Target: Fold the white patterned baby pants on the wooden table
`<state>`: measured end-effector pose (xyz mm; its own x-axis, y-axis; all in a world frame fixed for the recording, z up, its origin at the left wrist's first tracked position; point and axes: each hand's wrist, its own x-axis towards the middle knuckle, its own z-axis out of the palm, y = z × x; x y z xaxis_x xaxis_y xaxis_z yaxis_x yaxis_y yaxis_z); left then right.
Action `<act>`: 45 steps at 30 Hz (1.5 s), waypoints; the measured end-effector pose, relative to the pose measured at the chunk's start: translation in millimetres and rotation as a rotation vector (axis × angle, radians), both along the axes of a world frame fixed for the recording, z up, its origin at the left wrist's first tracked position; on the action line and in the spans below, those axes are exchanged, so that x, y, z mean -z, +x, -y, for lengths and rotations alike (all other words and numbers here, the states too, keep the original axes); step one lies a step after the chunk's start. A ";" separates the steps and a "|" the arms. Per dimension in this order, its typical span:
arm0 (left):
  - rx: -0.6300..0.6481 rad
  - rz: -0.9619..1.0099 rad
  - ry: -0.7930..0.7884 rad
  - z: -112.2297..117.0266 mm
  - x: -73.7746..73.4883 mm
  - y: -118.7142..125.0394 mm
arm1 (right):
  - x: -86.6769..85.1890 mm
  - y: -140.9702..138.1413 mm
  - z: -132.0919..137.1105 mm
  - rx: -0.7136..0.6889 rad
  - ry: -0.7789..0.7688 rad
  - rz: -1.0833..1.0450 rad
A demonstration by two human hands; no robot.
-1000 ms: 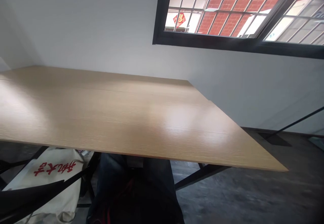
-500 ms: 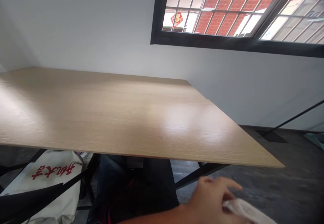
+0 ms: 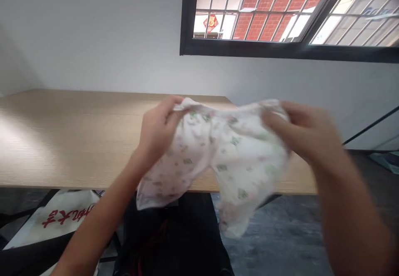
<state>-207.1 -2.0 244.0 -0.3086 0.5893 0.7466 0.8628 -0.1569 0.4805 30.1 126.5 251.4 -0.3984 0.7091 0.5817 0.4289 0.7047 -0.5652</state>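
Pinching opposite ends of the waistband (image 3: 230,113), the person's left hand (image 3: 158,127) and right hand (image 3: 304,132) held white printed pants (image 3: 207,143) spread, legs downward, at the wooden table's (image 3: 77,143) near edge.

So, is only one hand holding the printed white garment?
No: the left hand and right hand each grip an upper corner of the printed white garment in their fingers.
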 end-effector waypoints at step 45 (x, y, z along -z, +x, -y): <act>0.085 -0.428 -0.817 -178.6 122.9 -79.2 | 181.3 -36.2 84.4 -0.262 0.545 0.357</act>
